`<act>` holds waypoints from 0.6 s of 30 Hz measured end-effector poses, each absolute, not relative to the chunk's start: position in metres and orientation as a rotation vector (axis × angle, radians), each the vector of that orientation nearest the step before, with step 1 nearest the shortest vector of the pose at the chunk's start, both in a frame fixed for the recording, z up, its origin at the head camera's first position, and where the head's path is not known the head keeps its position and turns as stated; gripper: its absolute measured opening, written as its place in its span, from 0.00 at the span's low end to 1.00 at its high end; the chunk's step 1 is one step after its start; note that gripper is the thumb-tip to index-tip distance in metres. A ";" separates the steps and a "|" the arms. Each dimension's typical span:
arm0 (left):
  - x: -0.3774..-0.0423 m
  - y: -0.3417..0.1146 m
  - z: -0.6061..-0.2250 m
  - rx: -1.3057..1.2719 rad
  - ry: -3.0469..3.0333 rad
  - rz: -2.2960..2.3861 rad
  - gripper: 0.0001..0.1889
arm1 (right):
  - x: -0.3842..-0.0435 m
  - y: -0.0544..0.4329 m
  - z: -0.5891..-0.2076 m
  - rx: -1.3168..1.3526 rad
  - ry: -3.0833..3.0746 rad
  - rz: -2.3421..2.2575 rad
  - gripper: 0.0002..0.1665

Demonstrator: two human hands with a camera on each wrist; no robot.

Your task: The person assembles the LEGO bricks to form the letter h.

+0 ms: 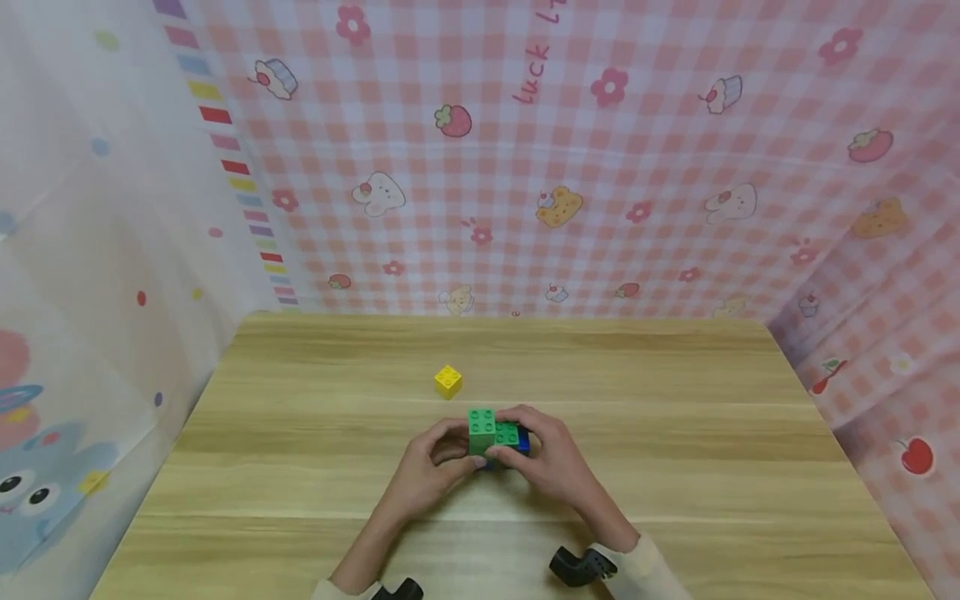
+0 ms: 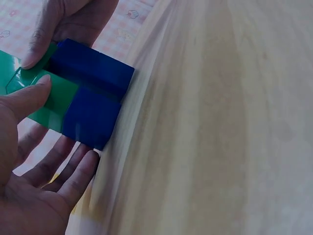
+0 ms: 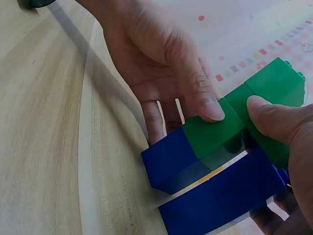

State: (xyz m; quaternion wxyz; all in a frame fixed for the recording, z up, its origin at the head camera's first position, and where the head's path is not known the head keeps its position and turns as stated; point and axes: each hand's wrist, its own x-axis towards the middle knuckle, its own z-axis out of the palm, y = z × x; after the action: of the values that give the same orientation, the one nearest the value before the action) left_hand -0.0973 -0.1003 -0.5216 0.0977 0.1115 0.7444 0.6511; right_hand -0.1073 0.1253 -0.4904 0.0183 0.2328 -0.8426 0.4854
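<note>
Both hands hold a built-up group of green and blue toy building bricks low over the wooden table. A green brick (image 1: 482, 422) tops the left side, with a lower green brick (image 1: 507, 433) beside it. Blue bricks (image 3: 220, 196) form the lower ends, a narrow gap between them. My left hand (image 1: 427, 467) grips the left side, its thumb (image 3: 208, 105) on green and its fingers behind. From the right, my right hand (image 1: 551, 458) pinches the lower green part with its thumb (image 3: 274, 117); its other fingers are partly hidden behind the bricks.
A yellow brick (image 1: 447, 382) with studs on top sits on the table (image 1: 675, 400) beyond the hands. Pink checked cloth (image 1: 510, 167) hangs behind the table's back edge, and more cloth hangs at both sides. Black wrist mounts (image 1: 581, 568) sit at the sleeves.
</note>
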 end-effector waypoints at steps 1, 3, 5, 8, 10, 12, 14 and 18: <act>-0.097 -0.101 -0.521 0.327 2.207 1.920 0.26 | -0.107 0.126 -0.491 0.717 -2.622 1.506 0.22; -0.097 -0.102 -0.520 0.319 2.218 1.904 0.26 | -0.106 0.127 -0.490 0.710 -2.629 1.512 0.22; -0.098 -0.104 -0.519 0.311 2.231 1.893 0.27 | -0.106 0.130 -0.490 0.695 -2.638 1.522 0.21; -0.099 -0.107 -0.517 0.315 2.248 1.891 0.28 | -0.106 0.133 -0.490 0.671 -2.640 1.553 0.20; -0.100 -0.109 -0.516 0.322 2.255 1.895 0.28 | -0.106 0.135 -0.490 0.652 -2.645 1.562 0.20; -0.101 -0.110 -0.515 0.328 2.263 1.899 0.28 | -0.106 0.137 -0.490 0.640 -2.644 1.563 0.21; -0.101 -0.112 -0.514 0.320 2.270 1.901 0.28 | -0.106 0.139 -0.491 0.634 -2.642 1.552 0.21; -0.103 -0.115 -0.512 0.299 2.283 1.914 0.28 | -0.106 0.143 -0.492 0.609 -2.640 1.544 0.22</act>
State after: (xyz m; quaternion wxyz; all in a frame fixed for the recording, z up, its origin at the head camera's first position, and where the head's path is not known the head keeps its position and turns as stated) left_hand -0.1025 -0.1148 -0.5120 0.0737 0.0995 0.7604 0.6376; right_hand -0.1055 0.1427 -0.4920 0.0116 0.1953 -0.8465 0.4952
